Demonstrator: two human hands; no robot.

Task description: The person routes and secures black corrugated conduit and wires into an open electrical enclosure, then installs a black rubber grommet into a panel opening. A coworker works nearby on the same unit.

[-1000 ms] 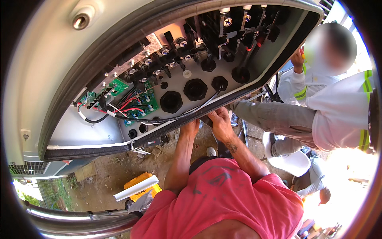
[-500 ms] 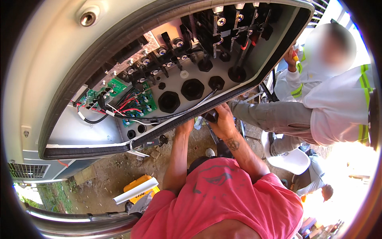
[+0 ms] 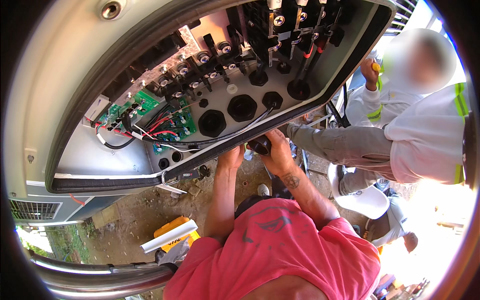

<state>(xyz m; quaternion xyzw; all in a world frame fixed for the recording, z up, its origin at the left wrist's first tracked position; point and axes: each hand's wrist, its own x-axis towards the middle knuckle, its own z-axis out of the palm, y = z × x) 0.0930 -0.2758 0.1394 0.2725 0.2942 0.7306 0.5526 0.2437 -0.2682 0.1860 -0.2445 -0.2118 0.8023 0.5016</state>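
Both hands reach up beneath the lower edge of an open electrical cabinet (image 3: 300,116). My right hand (image 3: 278,154) is closed round a dark cylindrical piece (image 3: 260,145) with a rounded end; its exact kind is not clear. Just to its left, my left hand (image 3: 231,157) is raised under the same edge, its fingertips hidden behind the rim. Above the hands, inside the cabinet floor, sit large black cable glands (image 3: 242,108). A black cable (image 3: 220,139) passes through a smaller gland (image 3: 271,101) and runs left toward green circuit boards (image 3: 145,101).
Screw terminals (image 3: 203,57) line the cabinet's back. At right stands a co-worker (image 3: 425,130) in a pale top with reflective stripes, near a white bucket (image 3: 367,201). A yellow case (image 3: 175,235) lies on the ground at lower left, above a metal pipe (image 3: 105,282).
The dark piece in my right hand shows more fully below the cabinet edge. The co-worker's raised hand with a yellow-handled item has turned. My left hand has barely moved.
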